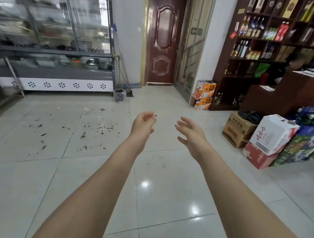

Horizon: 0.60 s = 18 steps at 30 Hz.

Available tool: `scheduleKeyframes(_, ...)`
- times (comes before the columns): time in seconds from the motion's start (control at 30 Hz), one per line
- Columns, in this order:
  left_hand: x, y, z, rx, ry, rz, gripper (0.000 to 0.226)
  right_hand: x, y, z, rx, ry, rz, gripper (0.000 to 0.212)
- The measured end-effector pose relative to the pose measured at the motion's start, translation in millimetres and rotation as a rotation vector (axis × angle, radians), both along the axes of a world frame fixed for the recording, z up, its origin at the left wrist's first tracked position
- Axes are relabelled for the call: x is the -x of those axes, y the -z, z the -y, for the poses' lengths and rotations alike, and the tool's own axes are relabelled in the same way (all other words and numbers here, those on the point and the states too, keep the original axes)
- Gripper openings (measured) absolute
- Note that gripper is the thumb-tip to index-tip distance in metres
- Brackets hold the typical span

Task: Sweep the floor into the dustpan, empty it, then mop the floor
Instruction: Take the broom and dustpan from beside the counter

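The single wide-angle camera sat on my head, looking forward and down across the tiled floor [168, 174] toward the brown door [162, 46] at the far end; my left hand [143, 125] and right hand [191, 137] were stretched out nearest to it, mid-frame

I see open tiled floor [94, 179] running straight ahead to the door [163, 39], only scattered litter [90, 130] lying on its left half. Stacked cartons [260, 139] crowd the right edge, the display cooler [55, 73] walls off the left, and a bin [119, 95] stands before the long handles [122, 62] in the corner.
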State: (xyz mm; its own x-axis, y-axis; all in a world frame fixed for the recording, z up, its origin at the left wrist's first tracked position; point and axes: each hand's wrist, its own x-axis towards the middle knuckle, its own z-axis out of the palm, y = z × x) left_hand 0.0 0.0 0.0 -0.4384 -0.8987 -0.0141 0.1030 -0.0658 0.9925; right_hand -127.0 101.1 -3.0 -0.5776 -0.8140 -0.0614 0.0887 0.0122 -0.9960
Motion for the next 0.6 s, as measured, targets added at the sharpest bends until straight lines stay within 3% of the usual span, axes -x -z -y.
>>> scheduleKeyframes(0.6, 261.5, -22.9, 137.9, -0.018, -0.045, -0.006, 0.019, 255.3, -22.2, 141.2, 0.033, -0.001, 0.053, 0.045)
